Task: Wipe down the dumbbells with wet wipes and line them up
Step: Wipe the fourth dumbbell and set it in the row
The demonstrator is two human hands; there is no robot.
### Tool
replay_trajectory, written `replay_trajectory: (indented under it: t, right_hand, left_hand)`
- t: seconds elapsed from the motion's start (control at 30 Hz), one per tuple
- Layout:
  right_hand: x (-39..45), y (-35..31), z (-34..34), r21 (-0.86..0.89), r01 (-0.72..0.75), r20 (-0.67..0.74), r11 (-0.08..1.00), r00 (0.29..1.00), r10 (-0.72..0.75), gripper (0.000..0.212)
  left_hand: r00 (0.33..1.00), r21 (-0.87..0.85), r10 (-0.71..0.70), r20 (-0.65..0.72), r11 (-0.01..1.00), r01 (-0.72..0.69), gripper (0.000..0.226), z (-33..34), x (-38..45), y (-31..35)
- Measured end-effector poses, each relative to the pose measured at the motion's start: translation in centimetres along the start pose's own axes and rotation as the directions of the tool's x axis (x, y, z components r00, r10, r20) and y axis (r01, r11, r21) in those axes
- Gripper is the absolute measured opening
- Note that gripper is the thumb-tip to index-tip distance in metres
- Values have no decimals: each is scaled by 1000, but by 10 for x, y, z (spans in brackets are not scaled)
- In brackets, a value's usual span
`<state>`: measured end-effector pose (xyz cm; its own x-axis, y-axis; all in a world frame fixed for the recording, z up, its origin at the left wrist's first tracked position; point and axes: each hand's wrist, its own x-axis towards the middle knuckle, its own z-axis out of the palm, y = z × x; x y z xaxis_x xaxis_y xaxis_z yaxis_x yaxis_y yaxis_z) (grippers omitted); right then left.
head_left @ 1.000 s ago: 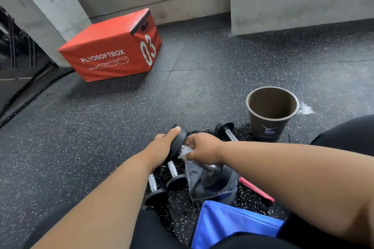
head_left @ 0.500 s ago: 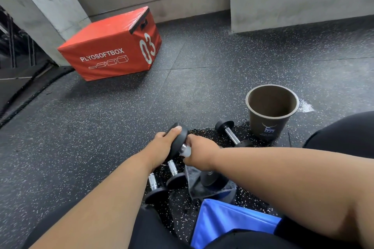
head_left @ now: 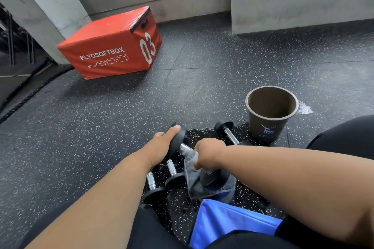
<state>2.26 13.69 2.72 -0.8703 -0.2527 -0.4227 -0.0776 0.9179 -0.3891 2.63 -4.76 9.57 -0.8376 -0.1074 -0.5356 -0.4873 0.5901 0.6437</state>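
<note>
A: Far left, what's there?

B: A red box (head_left: 113, 44) against the wall, well clear of the work. Nearer, the left hand (head_left: 162, 145) is wrapped over the upper head of the dumbbell (head_left: 185, 148), thumb on top. I'd say it steadies the tilted bar so the other hand can rub along it.

A: And under that hand?

B: Two more dumbbells (head_left: 162, 178) lie side by side on the floor (head_left: 101, 127), handles roughly parallel, possibly the start of the line.

A: Where does the held one sit?

B: Its lower head rests on a grey cloth (head_left: 210, 190), probably to keep it off the wet floor. The upper end is raised toward the left.

A: The right hand?

B: The right hand (head_left: 210, 154) is closed round the steel handle with a pale wipe (head_left: 192, 157) bunched inside the grip, so wiping looks underway.

A: Further right?

B: A fourth dumbbell (head_left: 228, 131) lies behind, partly hidden by the arm. Just beside it stands a bucket (head_left: 271, 115), handy for used wipes, I'd guess. A blue pack (head_left: 232, 222) lies at the knees.
</note>
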Motion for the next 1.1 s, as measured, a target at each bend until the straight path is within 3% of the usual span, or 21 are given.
replay_trajectory:
  t: [0.13, 0.27, 0.43, 0.53, 0.67, 0.8, 0.9, 1.1]
  right_hand:
    - [2, 7, -8, 73, 38, 115, 997, 992, -47, 34]
    - [4, 15, -12, 184, 82, 116, 979, 988, -105, 35]
    - [12, 15, -9, 552, 94, 81, 829, 983, -166, 30]
    - [17, 11, -9, 625, 111, 85, 773, 974, -209, 41]
    - [22, 14, -8, 664, 81, 143, 744, 962, -232, 29]
    - [22, 19, -12, 591, 88, 191, 802, 950, -245, 13]
    - [24, 25, -13, 448, 122, 206, 886, 950, -235, 18]
    - [21, 34, -16, 282, 133, 291, 950, 932, -217, 9]
  left_hand:
    - [1000, 16, 7, 7, 1000, -7, 100, -1, 0, -1]
    - [1000, 27, 8, 5, 1000, -8, 106, -2, 2, -3]
    - [1000, 7, -2, 3, 1000, 2, 115, -1, 3, -3]
    - [1000, -17, -4, -4, 1000, 4, 117, 0, 4, -3]
    - [1000, 2, 14, -14, 1000, -14, 114, 0, 2, -1]
    - [1000, 4, 10, -1, 1000, -10, 112, -1, 2, -2]
    - [1000, 7, 17, 6, 1000, -17, 106, -2, 2, -3]
    - [1000, 17, 22, 8, 1000, -22, 105, -1, 2, -2]
